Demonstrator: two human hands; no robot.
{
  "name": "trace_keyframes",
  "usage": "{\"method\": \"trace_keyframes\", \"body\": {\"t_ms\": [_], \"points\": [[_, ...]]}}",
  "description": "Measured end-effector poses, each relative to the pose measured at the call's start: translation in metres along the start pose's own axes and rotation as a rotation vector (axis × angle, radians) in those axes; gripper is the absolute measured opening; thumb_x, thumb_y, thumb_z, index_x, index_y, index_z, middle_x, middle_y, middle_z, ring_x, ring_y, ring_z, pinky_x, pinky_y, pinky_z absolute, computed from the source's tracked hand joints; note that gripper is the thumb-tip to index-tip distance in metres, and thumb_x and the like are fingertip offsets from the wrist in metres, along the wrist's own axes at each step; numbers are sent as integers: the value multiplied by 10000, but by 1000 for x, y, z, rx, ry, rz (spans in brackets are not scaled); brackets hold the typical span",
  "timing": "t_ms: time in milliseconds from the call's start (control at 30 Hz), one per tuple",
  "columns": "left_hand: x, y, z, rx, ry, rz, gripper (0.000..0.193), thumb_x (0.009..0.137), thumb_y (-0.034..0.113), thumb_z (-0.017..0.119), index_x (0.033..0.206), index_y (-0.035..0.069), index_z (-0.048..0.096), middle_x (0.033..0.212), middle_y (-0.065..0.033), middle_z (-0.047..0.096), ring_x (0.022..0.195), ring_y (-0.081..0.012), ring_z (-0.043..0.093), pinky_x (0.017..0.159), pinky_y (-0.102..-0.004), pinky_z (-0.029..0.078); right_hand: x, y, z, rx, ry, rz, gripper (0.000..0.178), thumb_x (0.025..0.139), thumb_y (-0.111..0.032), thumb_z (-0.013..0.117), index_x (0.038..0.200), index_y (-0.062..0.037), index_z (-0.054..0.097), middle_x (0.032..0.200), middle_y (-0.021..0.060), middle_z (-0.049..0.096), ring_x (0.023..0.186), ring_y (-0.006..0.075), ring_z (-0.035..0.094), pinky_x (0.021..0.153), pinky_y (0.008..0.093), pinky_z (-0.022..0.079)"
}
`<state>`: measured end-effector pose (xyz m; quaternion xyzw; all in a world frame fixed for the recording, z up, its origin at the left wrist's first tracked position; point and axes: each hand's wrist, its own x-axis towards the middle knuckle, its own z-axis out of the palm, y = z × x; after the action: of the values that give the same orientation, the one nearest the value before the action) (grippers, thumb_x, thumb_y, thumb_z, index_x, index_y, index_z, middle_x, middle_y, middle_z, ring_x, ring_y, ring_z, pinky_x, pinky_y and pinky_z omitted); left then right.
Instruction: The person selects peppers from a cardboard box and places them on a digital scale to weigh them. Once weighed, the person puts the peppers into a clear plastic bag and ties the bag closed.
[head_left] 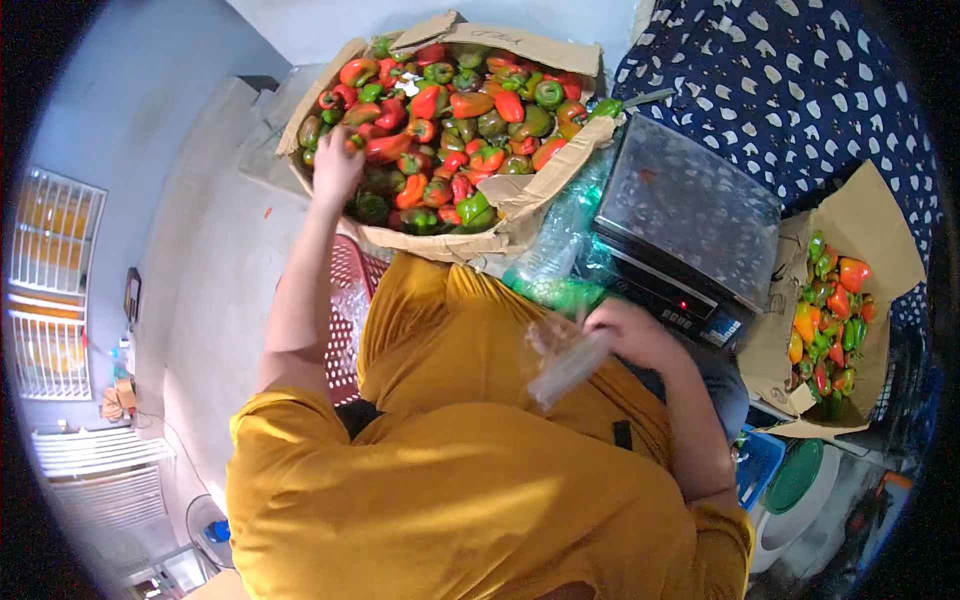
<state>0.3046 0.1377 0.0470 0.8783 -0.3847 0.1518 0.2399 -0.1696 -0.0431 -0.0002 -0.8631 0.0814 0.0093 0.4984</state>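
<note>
A large cardboard box (560, 185) full of red, green and mottled peppers stands at the far side, in front of me. My left hand (338, 165) reaches into its left part, fingers curled at the stem end of a red pepper (388, 149). That pepper lies among the others, and part of my grip is hidden. Over my lap, my right hand (632, 332) is closed on a clear plastic bag (572, 368), which hangs crumpled to the left of the fingers. The bag looks slightly blurred, and I make out nothing inside it.
Right of the box stands a digital scale (690, 215) with a metal top. Clear plastic bags (570, 235) lie between them. A smaller carton (875, 225) of peppers is at the right. A red plastic basket (345, 300) stands under my left arm. Dark patterned cloth (760, 80) hangs behind.
</note>
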Motion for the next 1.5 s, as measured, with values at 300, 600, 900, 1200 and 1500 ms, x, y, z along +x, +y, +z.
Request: {"method": "trace_keyframes", "body": {"t_ms": [300, 600, 900, 1200, 1500], "points": [[16, -6, 24, 555, -276, -242, 439, 765, 328, 665, 1171, 207, 550, 1182, -153, 502, 974, -389, 586, 813, -450, 508, 1, 12, 8, -52, -77, 188, 218, 840, -199, 513, 947, -56, 637, 963, 175, 602, 932, 332, 582, 826, 411, 462], [13, -71, 21, -499, 130, -274, 315, 808, 89, 556, 1112, 10, 577, 958, -141, 655, 834, -215, 638, 754, -311, 501, -1, 9, 16, -71, -54, 148, 219, 797, -193, 562, 958, -63, 633, 976, 175, 602, 921, 352, 589, 802, 425, 470], [-14, 203, 13, -846, 47, 294, 270, 855, 20, 620, 1103, 35, 515, 1073, -47, 540, 948, -112, 535, 766, -234, 474, 4, 2, 17, -181, -169, 95, 235, 809, -205, 598, 989, -54, 585, 969, 164, 597, 928, 329, 585, 787, 429, 468], [-50, 398, 103, -211, -137, 1014, 202, 743, 101, 655, 940, 109, 609, 898, -82, 537, 845, -291, 520, 762, -394, 452, 5, 22, 10, -246, -71, -37, 255, 755, -201, 537, 883, -5, 636, 830, 207, 642, 790, 369, 624, 715, 462, 488], [-86, 424, 97, -394, -435, 1022, 306, 757, 152, 682, 1038, 80, 585, 1046, -129, 547, 992, -335, 515, 856, -422, 428, 2, 0, 0, -168, 47, 215, 225, 777, -234, 526, 895, -91, 655, 875, 156, 655, 842, 342, 634, 731, 451, 495]]}}
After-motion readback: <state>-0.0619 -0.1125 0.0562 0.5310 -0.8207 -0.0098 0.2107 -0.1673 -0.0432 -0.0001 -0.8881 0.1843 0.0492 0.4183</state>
